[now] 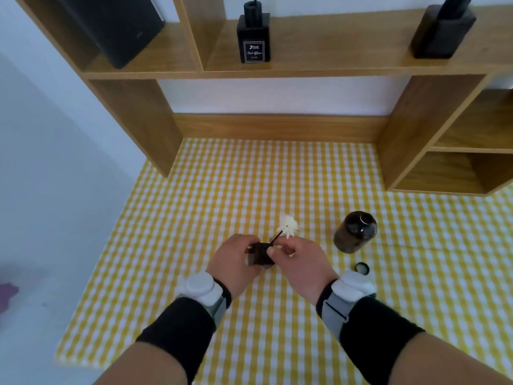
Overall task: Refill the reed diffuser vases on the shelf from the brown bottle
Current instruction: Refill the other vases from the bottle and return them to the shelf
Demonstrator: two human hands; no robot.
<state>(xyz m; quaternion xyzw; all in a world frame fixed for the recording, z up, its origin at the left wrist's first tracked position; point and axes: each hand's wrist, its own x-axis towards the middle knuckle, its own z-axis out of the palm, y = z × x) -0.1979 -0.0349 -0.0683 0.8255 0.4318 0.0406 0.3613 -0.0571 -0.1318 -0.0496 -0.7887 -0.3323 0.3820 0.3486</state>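
My left hand [234, 261] grips a small dark diffuser vase [261, 255] just above the checked tablecloth. A thin black reed with a white flower head [288, 225] sticks out of the vase's top. My right hand [298, 261] pinches at the vase's neck where the reed enters. The brown bottle [356, 232] stands uncapped on the cloth to the right of my hands. Its black cap [362, 268] lies beside it, near my right wrist. Two more black diffuser vases stand on the shelf: one labelled [253, 37] in the middle, one [444, 30] at the right.
The wooden shelf unit [277, 75] spans the back, with side cubbies [458, 173] at the right. A black speaker box [116, 26] fills the upper left compartment. The yellow checked cloth [249, 184] covers the table; its left edge drops to a pale floor.
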